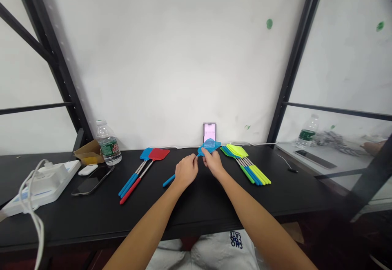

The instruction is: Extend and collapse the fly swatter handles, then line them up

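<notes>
Between my hands, over the middle of the black table, is a blue fly swatter [210,146], tilted with its meshed head pointing away to the right. My left hand [186,168] is closed around its shaft, and the blue handle end sticks out at lower left. Fingers of my right hand [212,162] pinch the swatter near the base of its head. To the left lie a red fly swatter [159,154] and blue ones [145,154] partly beneath it. On the right, several green, blue and yellow fly swatters [245,161] lie fanned in an overlapping row.
A lit phone [209,130] leans on the wall behind the swatter. At left are a water bottle [109,145], a brown box [89,153], a white earbud case [88,170], a dark phone [93,181] and a power strip [45,186]. Black frame posts [294,65] flank the table [211,206].
</notes>
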The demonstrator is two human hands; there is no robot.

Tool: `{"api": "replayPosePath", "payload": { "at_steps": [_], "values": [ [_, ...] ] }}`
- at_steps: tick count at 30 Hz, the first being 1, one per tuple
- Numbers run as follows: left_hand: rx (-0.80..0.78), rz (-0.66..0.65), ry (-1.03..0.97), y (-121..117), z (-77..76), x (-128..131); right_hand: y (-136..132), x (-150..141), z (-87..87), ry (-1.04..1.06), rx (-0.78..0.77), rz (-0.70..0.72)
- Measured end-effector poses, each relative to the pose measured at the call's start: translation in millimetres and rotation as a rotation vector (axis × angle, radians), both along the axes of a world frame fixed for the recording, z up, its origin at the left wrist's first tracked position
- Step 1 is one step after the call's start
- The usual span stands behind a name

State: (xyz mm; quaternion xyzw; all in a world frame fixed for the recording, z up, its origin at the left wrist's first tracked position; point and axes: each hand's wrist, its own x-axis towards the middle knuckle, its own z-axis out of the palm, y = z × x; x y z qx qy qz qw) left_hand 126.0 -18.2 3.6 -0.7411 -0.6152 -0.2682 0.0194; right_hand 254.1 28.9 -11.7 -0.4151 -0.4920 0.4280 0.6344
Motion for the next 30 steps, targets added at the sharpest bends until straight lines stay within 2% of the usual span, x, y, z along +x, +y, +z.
{"api": "replayPosePath", "payload": {
  "at_steps": [6, 19, 25, 30],
  "values": [
    [-0.008, 0.021, 0.02, 2, -1.5, -2, 4, 13, 9.9, 0.055, 0.027, -0.104],
    [-0.001, 0.015, 0.041, 3, -1.8, -5, 17, 26, 9.4, 0.228, 0.013, -0.063],
    [-0.015, 0.031, 0.023, 0, -1.1, -3, 22, 36, 7.9, 0.26, 0.027, -0.133],
    [-0.017, 0.042, 0.013, 1, -0.2, -5, 23, 37, 8.9, 0.343, 0.05, -0.055]
  ]
}}
